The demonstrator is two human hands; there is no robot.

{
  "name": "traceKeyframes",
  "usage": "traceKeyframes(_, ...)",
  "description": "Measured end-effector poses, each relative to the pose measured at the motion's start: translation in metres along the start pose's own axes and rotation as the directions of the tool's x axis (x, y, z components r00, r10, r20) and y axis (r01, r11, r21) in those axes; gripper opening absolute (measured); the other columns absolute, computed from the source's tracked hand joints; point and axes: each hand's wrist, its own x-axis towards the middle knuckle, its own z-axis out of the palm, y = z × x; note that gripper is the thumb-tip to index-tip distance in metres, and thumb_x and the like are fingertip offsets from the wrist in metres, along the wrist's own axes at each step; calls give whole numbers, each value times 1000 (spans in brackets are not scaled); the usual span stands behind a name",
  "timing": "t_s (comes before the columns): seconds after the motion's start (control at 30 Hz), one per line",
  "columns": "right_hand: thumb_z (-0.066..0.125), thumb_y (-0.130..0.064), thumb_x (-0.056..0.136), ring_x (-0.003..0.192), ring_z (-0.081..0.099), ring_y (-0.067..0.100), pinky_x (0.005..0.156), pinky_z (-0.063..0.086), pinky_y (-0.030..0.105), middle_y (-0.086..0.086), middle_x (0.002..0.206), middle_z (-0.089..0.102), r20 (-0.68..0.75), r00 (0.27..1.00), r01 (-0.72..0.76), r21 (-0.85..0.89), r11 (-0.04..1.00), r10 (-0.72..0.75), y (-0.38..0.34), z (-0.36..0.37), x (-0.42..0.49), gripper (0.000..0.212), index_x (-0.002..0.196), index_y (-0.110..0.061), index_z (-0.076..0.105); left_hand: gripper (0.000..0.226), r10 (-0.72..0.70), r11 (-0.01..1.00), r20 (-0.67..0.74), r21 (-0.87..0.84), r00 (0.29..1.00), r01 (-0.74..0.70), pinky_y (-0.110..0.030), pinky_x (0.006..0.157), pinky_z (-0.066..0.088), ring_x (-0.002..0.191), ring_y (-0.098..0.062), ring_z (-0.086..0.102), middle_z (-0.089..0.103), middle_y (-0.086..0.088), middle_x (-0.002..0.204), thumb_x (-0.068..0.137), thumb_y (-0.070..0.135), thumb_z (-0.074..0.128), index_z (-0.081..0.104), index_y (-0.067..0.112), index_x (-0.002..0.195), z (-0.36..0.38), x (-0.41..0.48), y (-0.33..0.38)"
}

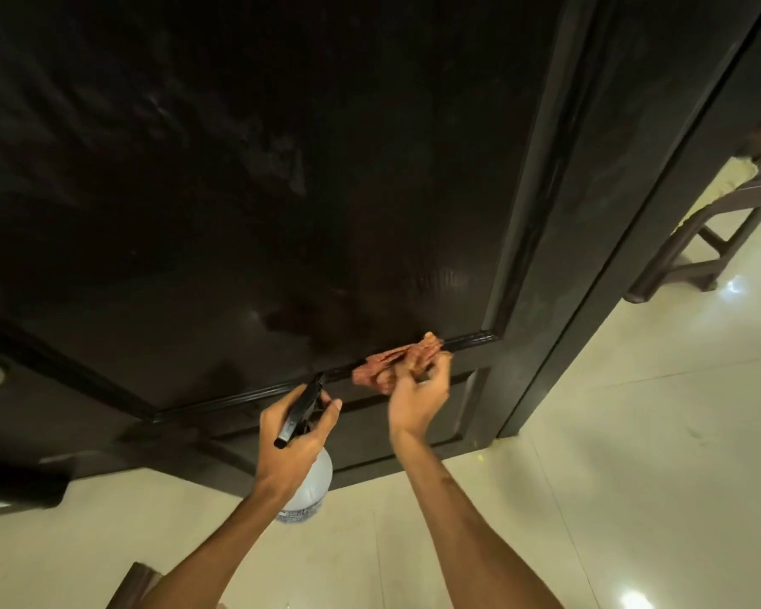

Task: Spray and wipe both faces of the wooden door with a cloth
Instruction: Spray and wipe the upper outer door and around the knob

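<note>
Nearest me, my left hand (291, 441) is wrapped round the neck of the spray bottle (309, 479), fingers curled by the black trigger head, the pale body hanging below my wrist; just beside it my right hand (418, 397) pinches the bunched reddish cloth (394, 364) in curled fingers and presses it to the raised moulding (471, 339) along the bottom of the big panel; the wooden door (282, 169) stands dark and glossy above, with smeared, damp-looking patches across the panel; I judge I am wiping this face, low down, near the right corner; next I would run the cloth along the groove to that corner, keeping pressure in the recess, then spray the lower rail; past the door's edge lie pale floor tiles (633, 432) and a wooden bench (712, 239).
</note>
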Motion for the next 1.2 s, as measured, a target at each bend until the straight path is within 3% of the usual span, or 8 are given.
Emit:
traceKeyframes(0.13,54,16,85,106,70,19,97,57,40,8,121,70,-182,979,-79,95,992,95,-5,-1,17,57,134,-12,55,16,-21,1000,-25,-17,999,20,-11,53,45,50,-3,56,68,5,67,90,-1,77,70,11,82,-23,1,-12)
traceKeyframes(0.3,60,15,86,115,65,6,101,49,20,-1,123,69,258,966,-11,-21,1000,16,9,42,-74,57,137,-9,56,17,-62,998,-50,-23,997,61,-12,52,43,49,-2,52,66,10,65,91,4,78,71,19,84,-45,-3,-29)
traceKeyframes(0.5,53,18,80,105,69,13,92,54,29,-3,113,69,-199,977,-53,106,993,74,11,41,-38,58,128,-13,57,15,-87,996,-92,-42,992,83,-9,55,43,48,-2,54,61,14,60,91,6,78,69,15,84,-84,-8,-50)
traceKeyframes(0.6,53,14,75,115,68,27,103,53,46,7,128,67,-10,993,-118,88,989,119,21,73,-78,75,143,-18,48,16,-113,993,-154,-48,982,106,-12,54,42,47,0,51,61,14,60,91,6,79,69,17,83,-108,-9,-62)
traceKeyframes(0.7,53,19,78,121,61,13,108,45,22,6,135,61,179,972,-156,9,988,152,25,102,-136,79,152,-6,39,14,-99,995,-163,-12,982,99,-15,54,44,48,-1,51,61,13,60,91,10,80,71,18,84,-127,-13,-74)
traceKeyframes(0.93,59,15,82,117,66,15,104,52,39,-4,126,66,-67,984,-160,106,981,168,23,93,-111,66,138,-19,52,10,-136,989,-166,-81,977,124,-9,53,44,50,-3,55,63,13,62,92,7,78,71,12,87,-157,-18,-82)
traceKeyframes(1.1,52,18,82,125,55,9,105,39,12,3,140,52,227,942,-250,-13,968,246,31,151,-204,84,158,-5,25,10,-152,988,-233,-54,961,144,-14,52,44,52,-2,54,68,5,67,91,9,79,73,17,89,-189,-28,-97)
traceKeyframes(1.2,52,16,83,125,57,15,112,42,27,0,136,54,292,903,-331,2,944,316,34,170,-228,76,153,-8,34,11,-136,991,-268,-30,954,133,-21,53,45,50,-4,53,66,6,66,92,10,78,71,17,87,-210,-34,-99)
